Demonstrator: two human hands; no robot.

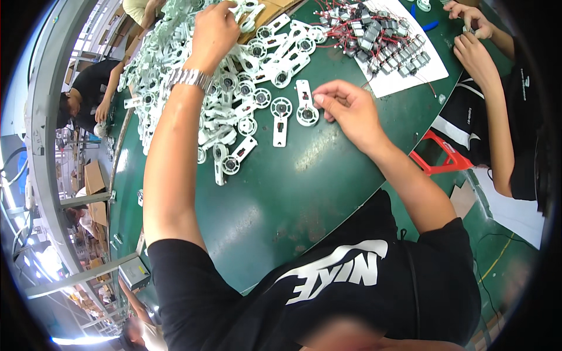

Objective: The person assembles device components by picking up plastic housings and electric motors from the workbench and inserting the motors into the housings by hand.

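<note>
My left hand (pixel 215 32), with a metal-band watch (pixel 190 79) on its wrist, reaches over a large heap of white plastic housings (pixel 175 44). Its fingers are bent; whatever they hold cannot be made out. My right hand (pixel 351 111) is curled, thumb and forefinger close together, beside a white housing (pixel 307 114) with a round ringed end. Whether the fingertips touch that housing or pinch something small is unclear. Left of it lies another housing (pixel 281 123), its round end pointing away from me. Dark round parts sit in the ringed ends.
Small grey motors with red wires (pixel 380 38) are piled on a white sheet (pixel 410 79) at the far right of the green table (pixel 263 205). At right, another person's hands (pixel 474 50) work near blue-handled pliers (pixel 430 26). A red stool (pixel 442 155) stands beyond the table edge.
</note>
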